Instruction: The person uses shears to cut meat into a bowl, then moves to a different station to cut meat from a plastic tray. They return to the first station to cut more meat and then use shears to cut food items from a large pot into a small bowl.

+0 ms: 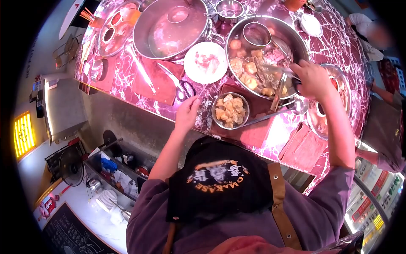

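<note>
My right hand (pixel 312 78) is closed over the right side of a large pot (pixel 306 42) of broth, on what look like scissors (pixel 282 69); their blades point left over the food. Fried tofu pieces, round balls and meat float in this pot. Near the table's front edge my left hand (pixel 188 113) has its fingers pinched together, perhaps on something thin that I cannot make out. To its right stands a metal bowl (pixel 212 111) heaped with cut golden pieces (pixel 229 111). A white plate (pixel 190 72) with pinkish scraps lies beyond it, and dark-handled scissors (pixel 184 89) rest nearby.
A second large pot (pixel 139 42) of cloudy broth stands at the back left. Metal tongs (pixel 141 70) lie left of the scissors. A ladle (pixel 299 105) and a folded brown cloth (pixel 302 146) are at the right. Another person (pixel 382 127) is at the right edge.
</note>
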Demonstrator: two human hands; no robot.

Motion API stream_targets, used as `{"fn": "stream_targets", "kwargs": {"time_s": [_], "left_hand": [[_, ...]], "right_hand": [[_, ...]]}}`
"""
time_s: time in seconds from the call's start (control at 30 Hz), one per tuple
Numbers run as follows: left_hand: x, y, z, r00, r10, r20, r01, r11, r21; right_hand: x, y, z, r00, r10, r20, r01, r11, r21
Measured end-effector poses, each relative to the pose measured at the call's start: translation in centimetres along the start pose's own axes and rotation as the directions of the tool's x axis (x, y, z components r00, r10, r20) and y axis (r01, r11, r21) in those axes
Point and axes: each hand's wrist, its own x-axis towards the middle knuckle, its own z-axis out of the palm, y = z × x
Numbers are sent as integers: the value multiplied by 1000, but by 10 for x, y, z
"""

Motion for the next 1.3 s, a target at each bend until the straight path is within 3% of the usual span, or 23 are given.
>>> {"fn": "stream_targets", "kwargs": {"time_s": [0.03,0.1,0.13,0.2,0.23,0.27,0.3,0.33,0.4,0.43,0.47,0.53,0.73,0.87,0.97,1.0,1.07,1.2,1.27,1.3], "left_hand": [[2,3,-2,998,63,-21,-63,997,34],[9,13,-8,995,95,-11,-94,993,68],[13,19,-10,992,122,5,-122,988,96],[19,37,-17,992,126,14,-127,984,126],[21,46,-21,993,115,36,-119,979,163],[24,50,-24,993,101,56,-110,974,198],[28,50,-25,981,195,20,-194,951,239],[32,59,-29,980,198,13,-195,950,242],[40,90,-37,983,154,97,-179,912,368],[50,98,-38,992,41,117,-84,915,394],[58,103,-37,993,41,111,-82,915,395],[73,116,-33,971,200,134,-240,771,590],[106,128,-4,953,201,225,-301,652,696],[110,114,25,955,227,189,-295,782,549],[114,79,55,928,311,207,-341,931,130],[112,71,65,962,143,231,-150,989,15],[97,63,75,957,133,257,-86,979,-186],[58,52,71,938,181,296,-66,931,-359],[40,33,65,942,98,320,51,903,-426],[32,21,61,928,245,280,-119,909,-398]], "right_hand": [[12,-5,5,991,-53,-124,61,996,60],[44,-15,28,986,-116,-119,117,993,3],[63,-23,31,995,-90,53,90,996,-14],[95,-31,48,978,-82,193,91,995,-42],[97,-27,62,980,-80,184,88,995,-38],[96,-16,78,991,-121,58,120,993,23],[94,-5,88,985,-155,-70,160,984,76],[88,4,92,984,-160,-76,165,983,74],[66,13,101,975,-113,-192,169,938,303],[57,13,98,974,-83,-210,160,908,386],[51,15,103,973,-87,-214,166,908,385],[44,18,118,962,-24,-272,172,826,537],[27,11,122,913,-18,-408,227,851,473],[1,6,106,864,-2,-504,166,945,281],[-26,-6,87,852,3,-524,74,989,126],[-37,-13,78,861,13,-509,32,996,79],[-61,-30,60,873,51,-485,-45,999,26],[-116,-79,30,876,138,-462,-130,990,49],[-143,-109,23,873,227,-431,-165,970,177],[-156,-123,25,873,288,-393,-195,946,260]]}}
